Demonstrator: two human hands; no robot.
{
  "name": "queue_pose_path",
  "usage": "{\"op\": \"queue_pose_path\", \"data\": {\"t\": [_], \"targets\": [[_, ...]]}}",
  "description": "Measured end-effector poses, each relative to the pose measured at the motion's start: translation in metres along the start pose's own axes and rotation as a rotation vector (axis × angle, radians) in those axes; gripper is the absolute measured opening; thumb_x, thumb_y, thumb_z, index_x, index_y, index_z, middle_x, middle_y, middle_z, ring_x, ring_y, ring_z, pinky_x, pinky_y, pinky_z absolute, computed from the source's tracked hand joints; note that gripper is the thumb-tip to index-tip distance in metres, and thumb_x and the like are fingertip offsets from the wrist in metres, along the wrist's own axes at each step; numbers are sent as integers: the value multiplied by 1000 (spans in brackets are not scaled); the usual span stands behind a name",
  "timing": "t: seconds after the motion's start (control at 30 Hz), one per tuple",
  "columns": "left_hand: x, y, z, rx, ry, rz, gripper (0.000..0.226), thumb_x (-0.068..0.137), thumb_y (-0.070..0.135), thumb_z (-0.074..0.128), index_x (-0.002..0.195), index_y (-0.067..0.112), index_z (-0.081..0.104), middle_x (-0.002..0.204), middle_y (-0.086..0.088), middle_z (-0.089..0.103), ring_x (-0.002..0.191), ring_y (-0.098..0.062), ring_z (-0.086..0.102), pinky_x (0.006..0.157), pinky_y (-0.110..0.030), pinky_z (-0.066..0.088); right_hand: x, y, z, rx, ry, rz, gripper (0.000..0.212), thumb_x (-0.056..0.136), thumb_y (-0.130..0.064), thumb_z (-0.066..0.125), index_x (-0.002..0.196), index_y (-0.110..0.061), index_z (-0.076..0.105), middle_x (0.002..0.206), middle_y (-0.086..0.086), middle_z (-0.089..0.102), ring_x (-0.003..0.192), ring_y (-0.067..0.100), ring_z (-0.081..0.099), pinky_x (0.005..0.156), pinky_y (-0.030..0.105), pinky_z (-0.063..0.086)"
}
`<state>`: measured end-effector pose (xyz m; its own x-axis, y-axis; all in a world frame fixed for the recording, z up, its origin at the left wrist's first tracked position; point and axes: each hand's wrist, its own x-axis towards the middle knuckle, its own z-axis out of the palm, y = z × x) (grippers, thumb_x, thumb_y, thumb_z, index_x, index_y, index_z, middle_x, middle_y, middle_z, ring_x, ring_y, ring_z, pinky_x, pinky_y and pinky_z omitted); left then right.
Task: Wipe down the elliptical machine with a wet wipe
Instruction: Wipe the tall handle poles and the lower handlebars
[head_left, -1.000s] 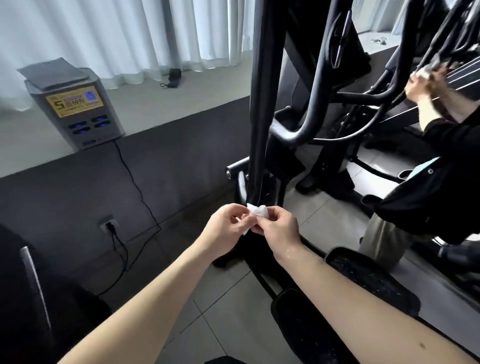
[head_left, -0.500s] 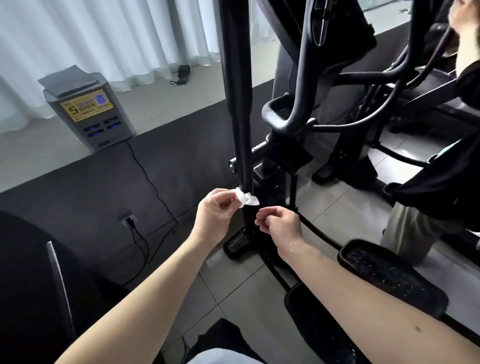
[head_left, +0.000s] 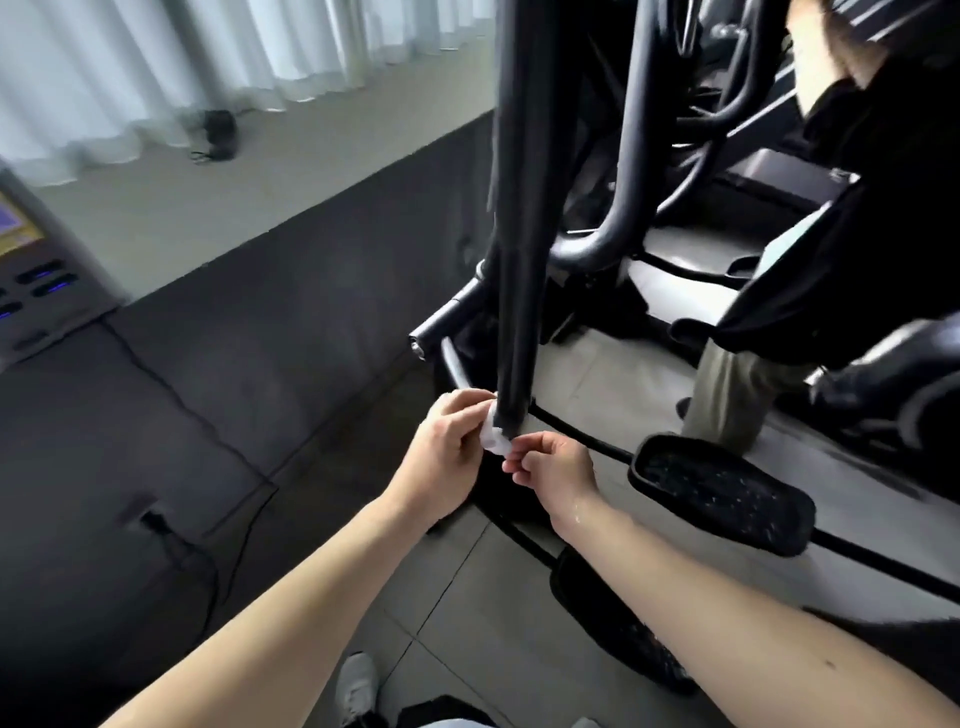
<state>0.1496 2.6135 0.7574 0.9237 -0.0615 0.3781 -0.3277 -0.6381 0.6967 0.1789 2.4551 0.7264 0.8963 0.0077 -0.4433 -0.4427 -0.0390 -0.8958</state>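
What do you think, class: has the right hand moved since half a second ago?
Yes. The right hand has closed leftward toward the black upright bar and now pinches the wet wipe that the left hand holds at its base.

One wide-angle view from the person's head looks forward and steeply down along both forearms (head_left: 291, 597). The left hand (head_left: 447, 452) and right hand (head_left: 558, 470) sit close, just below mid-frame. Beyond them the machine's black upright bar (head_left: 514, 260) rises out of the top edge. A pedal (head_left: 722, 493) lies right of the right hand, and a shoe (head_left: 358, 686) lies beneath the forearms.
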Motion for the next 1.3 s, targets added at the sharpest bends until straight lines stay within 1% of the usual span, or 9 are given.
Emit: {"op": "queue_pose_path", "data": {"t": [0.13,0.3,0.4,0.63,0.77,0.93,1.1,1.23,1.3], "targets": [[13,-20,-14,-77,-190,201,34,93,15,65,126,22,69,128,11,59,118,-10,49,105,-26,40,2,13,29,12,214,56,17,89,0,55,90,-1,72,73,6,73,70,15,67,67,28,57],[31,-41,-14,-59,-282,297,35,97,30,53,126,19,70,124,4,65,109,-18,51,100,-28,43,-19,17,61,58,471,99,30,85,9,43,75,-5,68,68,5,68,66,16,65,63,26,54],[35,-57,-9,-38,-343,326,32,99,25,59,130,20,67,125,4,65,109,-19,51,99,-33,45,-26,19,76,82,550,154,37,86,13,36,83,-3,69,77,8,70,66,16,66,56,20,53],[43,-100,-5,106,-418,330,45,92,11,69,136,11,61,126,0,61,114,-24,48,98,-38,49,-25,16,85,155,590,124,34,90,17,39,92,3,70,81,11,71,69,20,67,64,25,56],[52,-112,-11,276,-455,287,60,80,0,60,139,2,52,132,-10,55,119,-33,47,105,-38,46,-19,18,80,132,560,110,35,90,16,39,89,-2,70,84,10,72,72,19,69,63,22,57],[45,-102,-6,150,-471,273,68,74,-6,54,142,-1,50,142,-10,49,131,-29,37,115,-37,37,-10,28,68,133,516,110,37,90,17,38,86,-3,69,83,11,72,70,20,68,65,25,55],[45,-88,-2,63,-508,347,66,79,-1,53,145,1,49,144,-7,50,136,-23,37,118,-32,34,-4,37,63,145,503,141,37,92,18,37,86,-2,67,81,11,70,70,22,66,62,25,54],[66,-120,-11,247,-584,454,71,78,6,54,149,4,46,148,-6,50,139,-24,39,118,-34,36,-3,45,64,126,549,158,37,90,18,38,82,-2,67,79,10,70,66,18,66,59,22,52],[85,-148,-18,378,-625,464,77,75,6,54,151,5,44,154,-6,46,146,-26,34,123,-36,28,-3,48,66,105,586,157,36,88,18,38,81,-2,68,80,10,71,65,16,67,57,21,52]]}}
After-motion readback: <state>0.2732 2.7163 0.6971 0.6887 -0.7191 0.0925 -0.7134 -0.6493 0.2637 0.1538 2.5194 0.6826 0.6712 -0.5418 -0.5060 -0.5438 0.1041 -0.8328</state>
